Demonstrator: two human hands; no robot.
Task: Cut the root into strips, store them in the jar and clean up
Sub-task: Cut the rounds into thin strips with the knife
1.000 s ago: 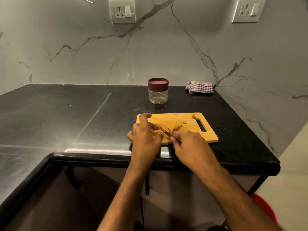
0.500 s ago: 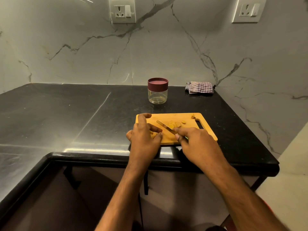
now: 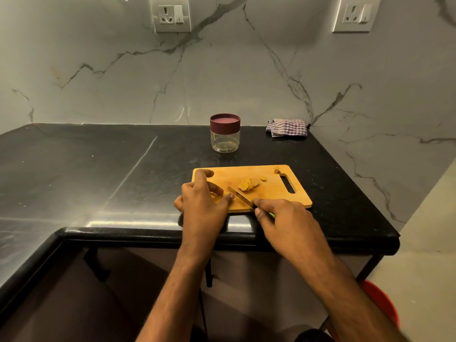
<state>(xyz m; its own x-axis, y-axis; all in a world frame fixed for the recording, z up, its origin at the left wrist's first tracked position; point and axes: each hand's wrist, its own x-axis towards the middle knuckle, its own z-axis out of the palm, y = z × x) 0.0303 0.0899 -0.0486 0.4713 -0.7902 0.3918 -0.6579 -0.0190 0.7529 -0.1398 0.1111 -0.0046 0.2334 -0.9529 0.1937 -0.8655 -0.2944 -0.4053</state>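
Holding root piece down on cutting board, left hand sits at middle of frame, fingers curled over it so it won't roll. Right hand grips knife handle, blade slanting up-left, tip just beside left fingers, ready for next cut. Cut slices lie pushed aside, above blade. Jar waits above board, lid on, likely opened later. Checked cloth sits upper right on bench, likely for wiping up.

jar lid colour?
Dark maroon. The lid sits on the clear jar behind the cutting board, seen best in the head view.
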